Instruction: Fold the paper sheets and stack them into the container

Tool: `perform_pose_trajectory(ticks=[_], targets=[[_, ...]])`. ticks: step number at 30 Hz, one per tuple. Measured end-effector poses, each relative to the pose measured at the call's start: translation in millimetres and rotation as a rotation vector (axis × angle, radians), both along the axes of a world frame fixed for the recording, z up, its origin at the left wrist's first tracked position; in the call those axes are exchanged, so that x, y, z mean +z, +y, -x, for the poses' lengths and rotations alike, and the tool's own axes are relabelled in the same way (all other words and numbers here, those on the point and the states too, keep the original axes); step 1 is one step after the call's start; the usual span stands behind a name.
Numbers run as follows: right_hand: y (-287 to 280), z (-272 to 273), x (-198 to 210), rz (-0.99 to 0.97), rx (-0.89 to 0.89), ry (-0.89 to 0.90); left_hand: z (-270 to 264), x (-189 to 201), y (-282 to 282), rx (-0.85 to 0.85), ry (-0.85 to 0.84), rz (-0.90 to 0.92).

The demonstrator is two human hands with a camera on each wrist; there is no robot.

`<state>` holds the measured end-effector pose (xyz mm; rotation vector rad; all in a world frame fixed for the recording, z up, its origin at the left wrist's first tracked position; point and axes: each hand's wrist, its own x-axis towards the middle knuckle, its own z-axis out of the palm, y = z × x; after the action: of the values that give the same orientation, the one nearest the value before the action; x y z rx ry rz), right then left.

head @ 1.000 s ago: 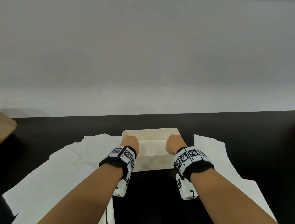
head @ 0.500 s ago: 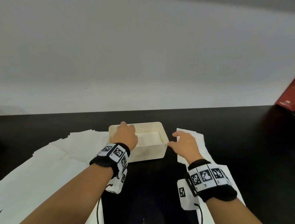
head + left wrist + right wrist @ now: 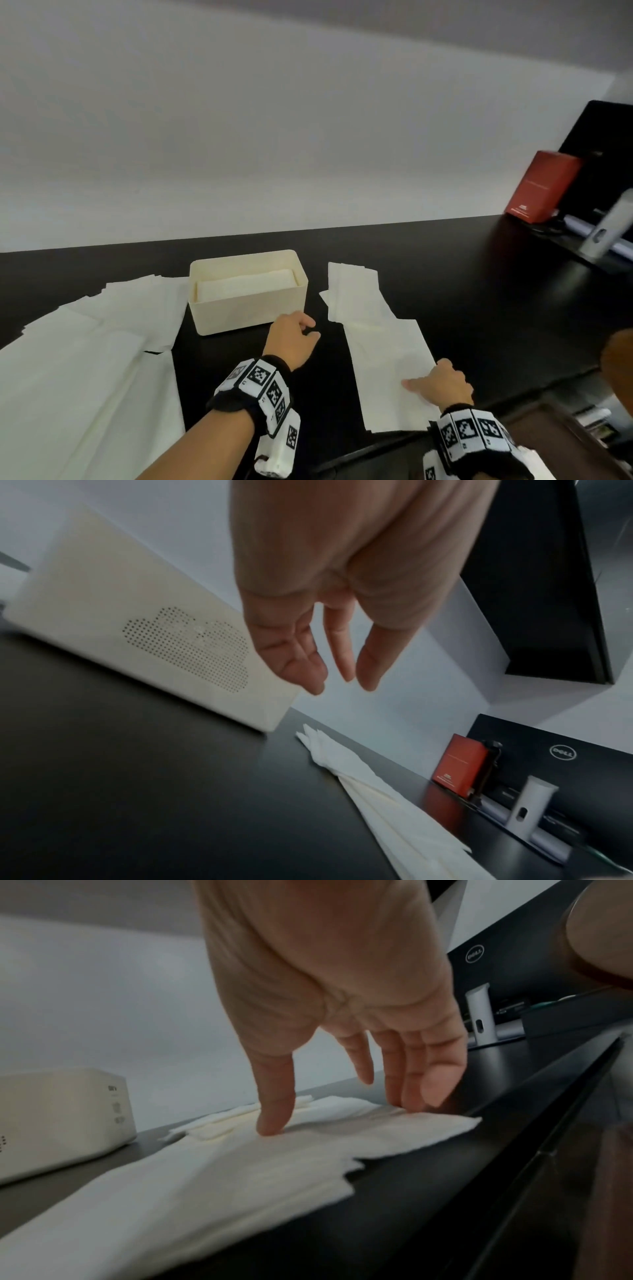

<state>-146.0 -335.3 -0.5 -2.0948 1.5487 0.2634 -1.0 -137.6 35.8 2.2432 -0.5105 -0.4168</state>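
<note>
A cream container stands mid-table with folded sheets stacked inside; its perforated side shows in the left wrist view. White paper sheets lie in a row to its right, and a wider spread of sheets lies to its left. My right hand rests with straight fingers on the near sheet of the right row. My left hand hovers by the container's front right corner, fingers relaxed and holding nothing.
The table is black, and its near edge runs just right of my right hand. A red box, a monitor and its white stand sit at the far right. A white wall rises behind.
Both hands have left the container. The right hand moved right and toward me onto the right row of sheets; the left hand drew back to the container's front right corner. My view turned right.
</note>
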Motion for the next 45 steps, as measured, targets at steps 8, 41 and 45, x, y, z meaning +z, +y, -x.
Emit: perform_pose_trajectory(ticks=[8, 41, 45], targets=[[22, -3, -1, -0.184, 0.035, -0.068, 35, -21, -5, -0.036, 0.142, -0.116], [97, -26, 21, -0.585, -0.017, -0.35, -2, 27, 51, -0.174, 0.268, -0.37], [118, -40, 30, -0.742, -0.057, -0.397, -8, 42, 77, -0.202, 0.341, -0.282]])
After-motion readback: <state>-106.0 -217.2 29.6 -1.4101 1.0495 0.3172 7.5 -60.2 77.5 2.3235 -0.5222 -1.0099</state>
